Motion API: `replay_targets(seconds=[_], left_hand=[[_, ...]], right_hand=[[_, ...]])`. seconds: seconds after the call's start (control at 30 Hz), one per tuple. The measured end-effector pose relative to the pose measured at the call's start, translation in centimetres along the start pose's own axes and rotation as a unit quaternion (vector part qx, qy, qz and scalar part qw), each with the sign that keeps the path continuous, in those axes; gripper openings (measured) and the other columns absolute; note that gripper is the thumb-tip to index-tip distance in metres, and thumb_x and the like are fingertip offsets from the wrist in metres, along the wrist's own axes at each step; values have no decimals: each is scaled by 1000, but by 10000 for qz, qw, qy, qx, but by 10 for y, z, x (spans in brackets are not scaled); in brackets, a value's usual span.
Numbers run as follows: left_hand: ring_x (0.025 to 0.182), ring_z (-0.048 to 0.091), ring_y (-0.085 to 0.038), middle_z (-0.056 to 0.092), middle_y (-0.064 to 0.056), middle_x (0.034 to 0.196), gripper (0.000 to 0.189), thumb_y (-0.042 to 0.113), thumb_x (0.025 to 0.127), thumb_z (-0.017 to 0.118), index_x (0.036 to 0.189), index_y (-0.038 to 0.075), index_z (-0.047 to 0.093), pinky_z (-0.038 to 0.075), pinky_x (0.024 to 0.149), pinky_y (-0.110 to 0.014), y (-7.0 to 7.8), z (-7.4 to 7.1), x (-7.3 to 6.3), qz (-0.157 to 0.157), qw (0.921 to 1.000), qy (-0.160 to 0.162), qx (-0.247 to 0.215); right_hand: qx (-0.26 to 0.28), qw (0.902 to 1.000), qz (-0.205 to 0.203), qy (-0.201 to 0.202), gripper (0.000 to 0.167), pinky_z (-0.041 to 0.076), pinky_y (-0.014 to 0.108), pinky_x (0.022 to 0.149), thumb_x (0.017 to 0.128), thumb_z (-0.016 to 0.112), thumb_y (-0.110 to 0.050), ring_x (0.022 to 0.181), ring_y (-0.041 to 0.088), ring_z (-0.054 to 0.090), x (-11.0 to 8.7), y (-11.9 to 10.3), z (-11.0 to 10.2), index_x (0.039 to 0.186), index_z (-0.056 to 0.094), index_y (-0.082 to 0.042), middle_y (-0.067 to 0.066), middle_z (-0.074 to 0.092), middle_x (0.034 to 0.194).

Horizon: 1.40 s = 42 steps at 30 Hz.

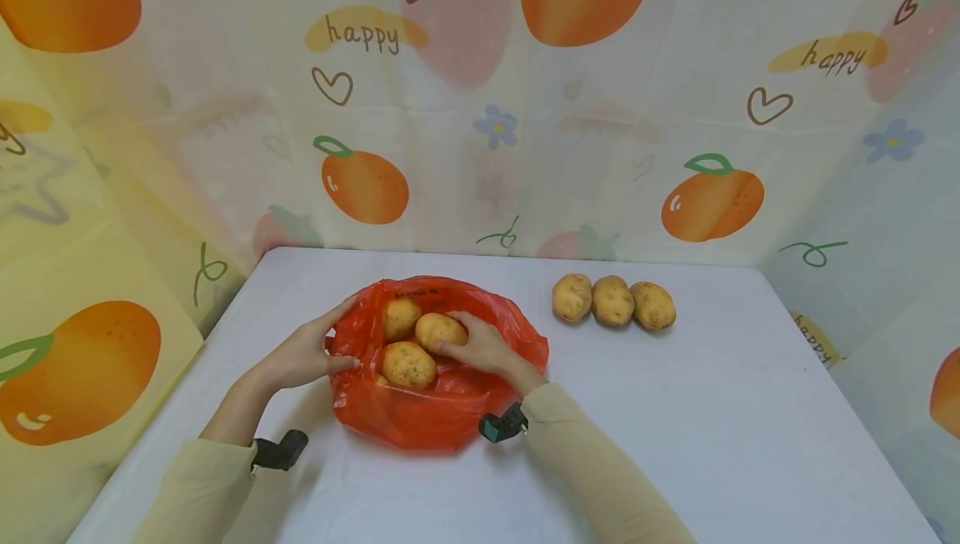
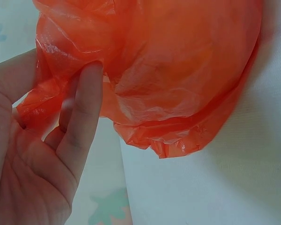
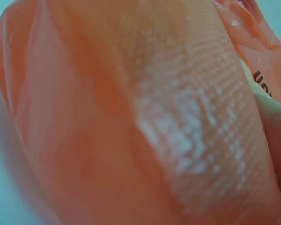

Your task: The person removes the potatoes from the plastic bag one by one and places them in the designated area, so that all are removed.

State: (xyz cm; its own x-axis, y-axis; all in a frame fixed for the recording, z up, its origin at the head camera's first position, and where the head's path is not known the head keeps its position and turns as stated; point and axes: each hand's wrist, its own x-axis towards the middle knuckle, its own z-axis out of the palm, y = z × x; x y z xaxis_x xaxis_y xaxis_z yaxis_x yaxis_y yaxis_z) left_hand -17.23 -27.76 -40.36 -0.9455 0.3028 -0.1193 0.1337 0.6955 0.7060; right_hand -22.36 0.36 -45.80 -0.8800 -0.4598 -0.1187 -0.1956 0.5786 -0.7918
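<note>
A red plastic bag (image 1: 442,423) lies open-mouthed on the table, with several potatoes inside. My right hand (image 1: 487,346) reaches into the bag and grips a potato (image 1: 441,332) between thumb and fingers. Beside that one, another potato (image 1: 409,365) and a further potato (image 1: 401,318) rest in the bag. At the bag's left side, my left hand (image 1: 303,354) holds its rim; in the left wrist view the thumb and fingers (image 2: 86,108) are around the thin red plastic. The bag's wall fills most of the right wrist view and hides nearly all of the right hand.
Three potatoes stand in a row at the back right of the white table (image 1: 712,411): a left potato (image 1: 572,298), a middle potato (image 1: 612,301) and a right potato (image 1: 653,306). A printed cloth (image 1: 465,186) hangs behind and along the sides.
</note>
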Motion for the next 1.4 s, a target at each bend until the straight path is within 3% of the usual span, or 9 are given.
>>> replay_targets(seconds=[0.43,1.0,1.4], left_hand=[[116,46,-34,38,-17,141,93,20,77,74,149,23,16,50,86,-46,1,0,0,100,9999,34,-27],[116,47,-33,38,-17,141,92,18,77,73,149,22,16,50,85,-44,-1,2,0,148,9999,38,-53],[115,47,-34,41,-17,138,93,21,77,74,149,24,15,51,85,-45,-2,2,0,65,10000,58,-3]], right_hand=[[-42,10000,-47,-4,67,40,39,100,83,62,-46,113,18,48,-1,-1,-4,138,39,-14,2,48,133],[269,9972,-367,601,62,46,34,90,80,67,-44,104,15,51,-5,-10,-10,134,43,-24,-4,53,126],[299,9937,-580,909,57,47,32,86,81,66,-44,103,14,51,-13,-13,-16,131,47,-24,-6,53,125]])
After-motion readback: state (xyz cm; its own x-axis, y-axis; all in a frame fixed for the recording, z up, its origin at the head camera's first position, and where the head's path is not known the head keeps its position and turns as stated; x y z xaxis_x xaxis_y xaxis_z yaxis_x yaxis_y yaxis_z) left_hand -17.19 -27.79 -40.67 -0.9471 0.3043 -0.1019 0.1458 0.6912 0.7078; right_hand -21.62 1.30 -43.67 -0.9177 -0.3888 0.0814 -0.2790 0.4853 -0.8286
